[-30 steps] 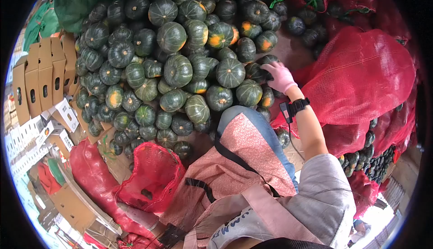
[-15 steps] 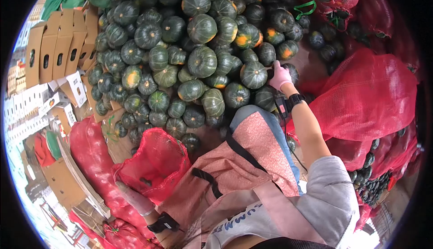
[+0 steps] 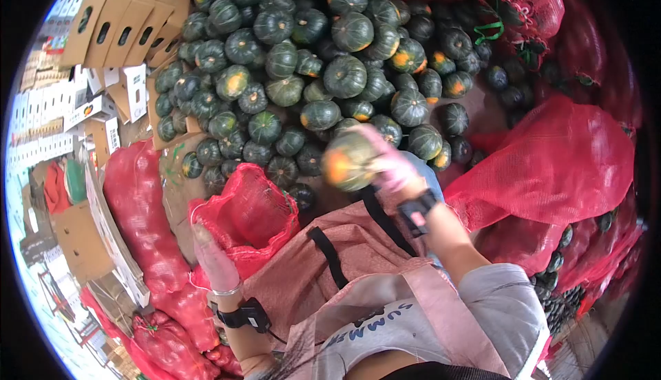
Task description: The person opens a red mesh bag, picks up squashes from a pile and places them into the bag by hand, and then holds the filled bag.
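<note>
My right hand point(image 3: 392, 165), in a pink glove and smeared by motion, grips a green pumpkin with an orange patch point(image 3: 346, 162). It carries the pumpkin in front of the pile, over my apron's far edge. My left hand point(image 3: 215, 264), also gloved, is at the left rim of a red mesh bag point(image 3: 253, 209) and appears to hold it; its fingertips are partly hidden. The bag's mouth gapes upward, and its bottom is out of sight. Beyond both hands rises a large heap of dark green pumpkins point(image 3: 344, 77), several with orange patches.
Filled red mesh sacks lie along the left point(image 3: 134, 215) and at the upper right point(image 3: 516, 1). A loose red mesh sack point(image 3: 551, 166) spreads to the right. Brown cartons point(image 3: 127, 18) with hand holes stand at the upper left, with white boxes point(image 3: 41, 132) below them.
My right hand has come from the pile's right side toward the bag, now with a pumpkin in it. My left hand stays at the bag's rim. The view has shifted slightly.
</note>
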Available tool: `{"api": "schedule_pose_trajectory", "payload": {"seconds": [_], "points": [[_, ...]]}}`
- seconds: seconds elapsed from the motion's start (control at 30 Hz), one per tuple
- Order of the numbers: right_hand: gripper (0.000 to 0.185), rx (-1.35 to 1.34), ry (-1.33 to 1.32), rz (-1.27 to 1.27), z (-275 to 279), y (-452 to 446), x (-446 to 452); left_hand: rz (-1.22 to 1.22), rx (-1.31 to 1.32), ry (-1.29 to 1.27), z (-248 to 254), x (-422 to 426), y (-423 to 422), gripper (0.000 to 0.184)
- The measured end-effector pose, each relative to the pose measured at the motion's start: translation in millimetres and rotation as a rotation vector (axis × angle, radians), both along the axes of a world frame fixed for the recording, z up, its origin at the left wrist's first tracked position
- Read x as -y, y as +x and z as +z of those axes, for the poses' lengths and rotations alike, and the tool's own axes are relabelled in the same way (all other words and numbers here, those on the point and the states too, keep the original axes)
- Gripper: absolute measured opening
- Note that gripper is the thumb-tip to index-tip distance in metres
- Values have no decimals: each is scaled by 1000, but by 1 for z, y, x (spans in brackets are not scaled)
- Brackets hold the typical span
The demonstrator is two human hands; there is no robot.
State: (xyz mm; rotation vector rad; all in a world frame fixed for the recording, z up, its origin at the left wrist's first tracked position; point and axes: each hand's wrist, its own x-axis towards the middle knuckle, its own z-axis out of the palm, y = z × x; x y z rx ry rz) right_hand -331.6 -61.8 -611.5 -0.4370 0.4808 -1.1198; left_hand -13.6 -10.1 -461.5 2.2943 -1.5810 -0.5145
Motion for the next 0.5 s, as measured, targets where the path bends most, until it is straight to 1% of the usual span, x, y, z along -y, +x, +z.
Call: {"api": "schedule_pose_trajectory", "payload": {"seconds": [0.03,0.07,0.1,0.17,0.2,0.23,0.27,0.3,0.33,0.37,0.4,0.43,0.47,0.5], "points": [[62,103,24,71,-19,43,1,-63,54,16,-7,-5,9,49],[58,257,159,114,-22,87,-1,-71,59,-28,-22,-13,29,46],[54,413,304,161,-20,123,-4,-71,46,-48,-19,-15,31,47],[51,663,518,342,-15,166,-10,-55,36,-84,-14,-14,37,49],[53,591,577,321,-10,185,-9,-187,169,-116,-17,-20,52,52],[56,596,628,328,-12,198,-8,-170,173,-102,-19,-25,60,53],[58,529,611,290,-1,202,-5,-146,179,-84,-18,-21,58,54],[59,464,596,254,7,203,-3,-44,10,-102,-15,-17,59,54],[63,474,576,267,1,205,-1,-49,-12,-127,-18,-20,65,55],[67,477,547,269,-4,206,1,-81,88,-128,-19,-23,72,55],[69,413,485,259,-5,207,0,-109,189,-131,-21,-26,78,56],[70,345,423,242,-6,207,-1,-117,188,-161,-22,-29,80,57],[73,316,425,229,-5,209,-1,-126,188,-192,-23,-32,81,58],[73,291,396,231,-3,210,-4,-170,309,-208,-28,-38,88,58]]}}
